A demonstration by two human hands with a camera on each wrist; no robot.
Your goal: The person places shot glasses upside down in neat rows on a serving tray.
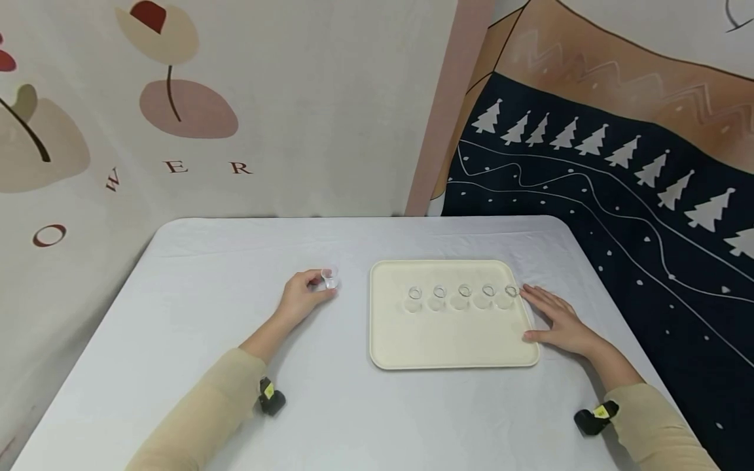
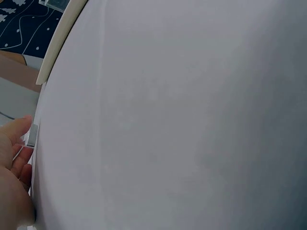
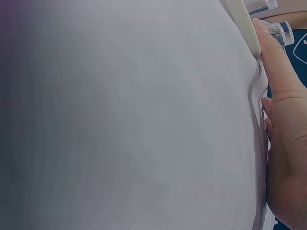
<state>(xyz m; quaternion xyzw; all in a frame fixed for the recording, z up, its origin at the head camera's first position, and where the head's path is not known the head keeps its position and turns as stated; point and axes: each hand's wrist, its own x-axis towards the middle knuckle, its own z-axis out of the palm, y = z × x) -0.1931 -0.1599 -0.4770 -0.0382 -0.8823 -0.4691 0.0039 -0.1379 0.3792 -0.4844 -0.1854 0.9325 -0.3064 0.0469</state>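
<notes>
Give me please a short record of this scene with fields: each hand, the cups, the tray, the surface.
left hand: left hand pinches one small clear cup on the cloth, left of the tray
right hand: right hand lies flat, fingers straight, against the tray's right edge
cups on tray: five clear cups in one row
tray: cream tray, rectangular, rounded corners
surface: table with white cloth

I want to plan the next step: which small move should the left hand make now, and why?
Probably carry the small clear cup right, onto the tray. The left hand pinches it on the table, five cups already stand in a row there, and the right hand lies flat against the tray's edge.
</notes>
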